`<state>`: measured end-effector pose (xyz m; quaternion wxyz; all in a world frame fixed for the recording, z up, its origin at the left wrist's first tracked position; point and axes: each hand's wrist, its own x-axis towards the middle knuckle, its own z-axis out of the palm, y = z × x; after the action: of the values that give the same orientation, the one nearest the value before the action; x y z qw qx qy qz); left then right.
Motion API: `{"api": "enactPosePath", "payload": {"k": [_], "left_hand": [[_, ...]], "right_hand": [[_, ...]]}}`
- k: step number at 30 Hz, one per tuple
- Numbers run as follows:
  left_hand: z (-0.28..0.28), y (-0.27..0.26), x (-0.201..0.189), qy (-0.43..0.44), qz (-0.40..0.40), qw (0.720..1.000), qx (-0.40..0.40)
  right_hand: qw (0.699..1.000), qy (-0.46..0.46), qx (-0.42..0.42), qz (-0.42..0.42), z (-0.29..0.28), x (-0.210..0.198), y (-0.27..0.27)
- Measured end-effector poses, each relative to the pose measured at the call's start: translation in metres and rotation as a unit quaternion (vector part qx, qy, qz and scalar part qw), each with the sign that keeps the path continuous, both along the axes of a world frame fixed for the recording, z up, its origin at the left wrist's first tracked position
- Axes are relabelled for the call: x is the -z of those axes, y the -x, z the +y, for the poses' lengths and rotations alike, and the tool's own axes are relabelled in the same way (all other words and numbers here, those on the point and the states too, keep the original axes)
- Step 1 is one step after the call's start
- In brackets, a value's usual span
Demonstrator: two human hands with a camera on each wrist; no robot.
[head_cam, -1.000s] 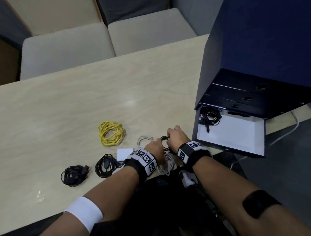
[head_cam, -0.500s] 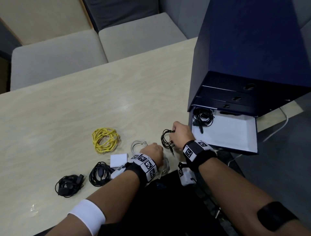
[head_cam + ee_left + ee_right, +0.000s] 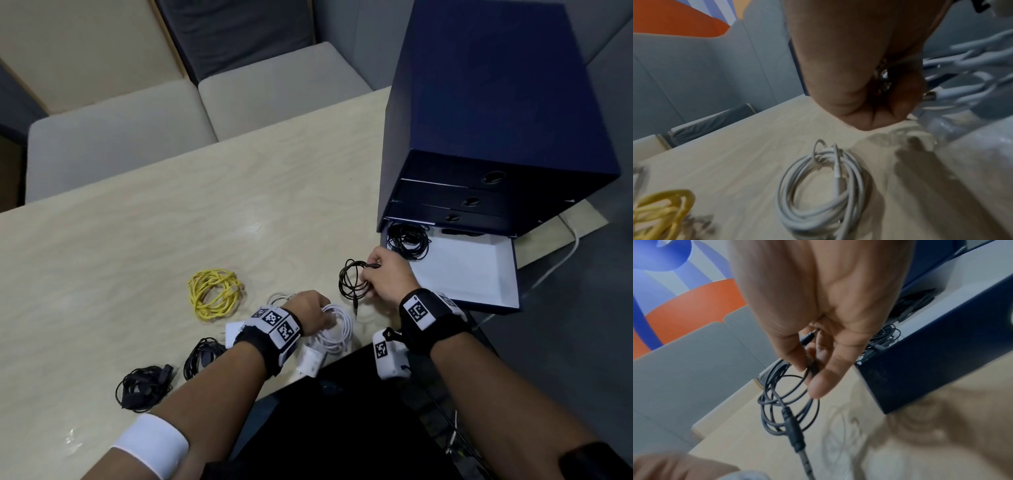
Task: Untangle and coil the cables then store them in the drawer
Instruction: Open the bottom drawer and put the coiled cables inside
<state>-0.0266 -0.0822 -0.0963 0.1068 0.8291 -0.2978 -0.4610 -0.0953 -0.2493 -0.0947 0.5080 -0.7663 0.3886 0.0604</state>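
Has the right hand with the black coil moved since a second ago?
Yes. The right hand has carried the black coil away from the left hand, toward the open drawer.

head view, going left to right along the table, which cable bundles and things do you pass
black bundle → second black bundle → yellow coil → left hand holding white cable → right hand holding black coil → open drawer
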Motion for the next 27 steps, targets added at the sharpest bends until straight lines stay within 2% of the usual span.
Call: {"api": "enactPosePath", "payload": {"k": [5,8,12,16,19,21,25,27], "left_hand": [[-0.005,-0.008,-0.029,0.015,0.018,1.0,-0.01],[-0.017,-0.014,-0.053,0.044,0.016,0.999,-0.023],[-0.053,-0.018,-0.086,0.09,0.033,0.995,-0.029],[-0.1,-0.015,-0.102,0.15,0.082,0.984,-0.055],[-0.14,-0.007,-0.097,0.178,0.142,0.968,-0.102],[-0.162,0.003,-0.086,0.184,0.184,0.952,-0.163],[-0.2,0.027,-0.057,0.164,0.278,0.902,-0.287],[-0.212,0.033,-0.045,0.151,0.287,0.882,-0.342]], "right_hand": [[0.997,-0.061,0.048,-0.027,-0.01,-0.01,0.009],[0.988,-0.103,0.095,-0.07,-0.02,-0.015,0.016],[0.974,-0.139,0.137,-0.116,-0.05,-0.026,0.029],[0.965,-0.136,0.192,-0.117,-0.093,-0.033,0.051],[0.954,-0.13,0.253,-0.1,-0.125,-0.031,0.072],[0.944,-0.141,0.283,-0.092,-0.14,-0.027,0.082],[0.937,-0.131,0.317,-0.059,-0.167,-0.013,0.096],[0.926,-0.139,0.346,-0.053,-0.178,-0.002,0.095]]}}
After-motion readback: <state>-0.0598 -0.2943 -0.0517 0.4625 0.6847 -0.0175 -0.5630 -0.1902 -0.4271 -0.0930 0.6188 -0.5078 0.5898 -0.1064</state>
